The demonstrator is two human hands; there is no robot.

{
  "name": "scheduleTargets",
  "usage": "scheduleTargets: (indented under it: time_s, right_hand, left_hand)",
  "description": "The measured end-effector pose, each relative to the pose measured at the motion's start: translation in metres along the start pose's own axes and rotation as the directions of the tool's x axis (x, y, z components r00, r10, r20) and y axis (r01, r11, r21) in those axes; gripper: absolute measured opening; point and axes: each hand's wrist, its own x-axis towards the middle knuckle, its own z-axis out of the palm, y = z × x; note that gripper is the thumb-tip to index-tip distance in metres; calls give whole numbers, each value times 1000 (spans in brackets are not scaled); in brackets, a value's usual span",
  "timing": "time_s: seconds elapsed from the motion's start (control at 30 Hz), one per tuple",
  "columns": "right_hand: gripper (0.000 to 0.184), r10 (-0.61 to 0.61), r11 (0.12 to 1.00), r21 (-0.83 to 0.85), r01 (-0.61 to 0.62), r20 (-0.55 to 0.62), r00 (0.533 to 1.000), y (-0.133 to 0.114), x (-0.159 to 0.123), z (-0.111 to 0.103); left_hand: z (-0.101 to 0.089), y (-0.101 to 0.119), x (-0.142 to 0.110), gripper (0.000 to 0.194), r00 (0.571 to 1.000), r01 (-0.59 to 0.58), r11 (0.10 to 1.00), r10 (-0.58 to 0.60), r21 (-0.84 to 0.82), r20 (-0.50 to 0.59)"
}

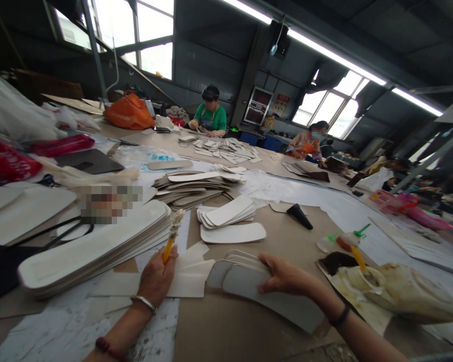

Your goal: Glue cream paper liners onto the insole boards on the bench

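My left hand is wrapped round the yellow handle of a glue brush, whose bristles point up and look caked. My right hand grips the edge of a few overlapping grey-white board pieces with rounded ends, thumb on top and fingers at the far side. These pieces lie fanned on the brown table sheet. Beneath and beside my left hand are flat white strips. Just beyond the held pieces sits a small stack of white rounded boards, with a single board in front of it.
Long white boards are stacked at left, with more boards behind. A glue-stained container with a yellow-handled tool lies at right, near small green-tipped bottles and a black cone. Co-workers sit across the table.
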Motion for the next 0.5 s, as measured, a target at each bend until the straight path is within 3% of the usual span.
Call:
scheduleTargets:
  time_s: [0.13, 0.27, 0.4, 0.5]
  right_hand:
    - [39, -114, 989, -81, 127, 147, 982, -15, 4, -6]
    - [49, -89, 992, -68, 110, 258, 962, -23, 22, 1]
    - [76, -98, 995, 1, 99, 155, 983, -12, 28, 8]
    - [83, -95, 994, 63, 95, 2, 995, 8, 7, 4]
  left_hand:
    - [-5, 1, 0, 47, 999, 44, 998, -43, -52, 8]
    - [-4, 13, -11, 53, 991, 114, 970, -97, -216, 87]
    - [11, 31, -34, 62, 956, 211, 908, -115, -361, 270]
    - [25, 41, -46, 68, 944, 214, 924, -111, -317, 311]
